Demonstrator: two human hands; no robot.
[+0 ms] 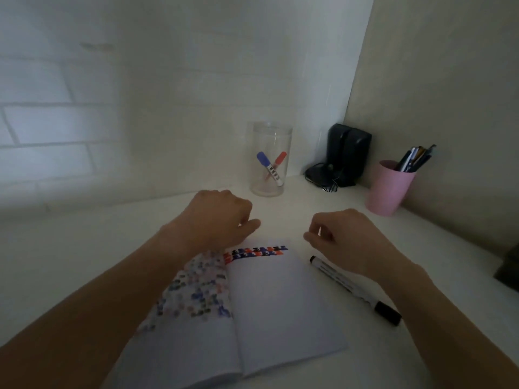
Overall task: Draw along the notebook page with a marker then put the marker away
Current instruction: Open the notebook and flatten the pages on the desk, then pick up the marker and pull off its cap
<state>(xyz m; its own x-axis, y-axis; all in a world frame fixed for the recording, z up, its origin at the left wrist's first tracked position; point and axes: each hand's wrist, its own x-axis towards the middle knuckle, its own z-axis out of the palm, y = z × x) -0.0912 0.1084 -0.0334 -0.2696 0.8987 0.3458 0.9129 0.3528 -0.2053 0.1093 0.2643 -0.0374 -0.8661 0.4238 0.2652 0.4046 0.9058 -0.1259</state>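
An open notebook [275,304] lies on the white desk, its right page blank except for two rows of red, blue and black marks along the top edge. A capped black marker [348,286] lies on the desk just right of the notebook, partly under my right wrist. My left hand [222,217] hovers over the notebook's top left corner, fingers loosely curled, holding nothing. My right hand [345,237] hangs above the marker's far end, fingers curled, nothing in it. A clear jar [269,158] behind the hands holds a blue marker and a red marker.
A pink cup [389,189] full of pens stands at the right near the wall. A black speaker [346,153] with a tangled cable sits in the corner. A dark object [509,268] sits at the right edge. White walls close the desk at back and right.
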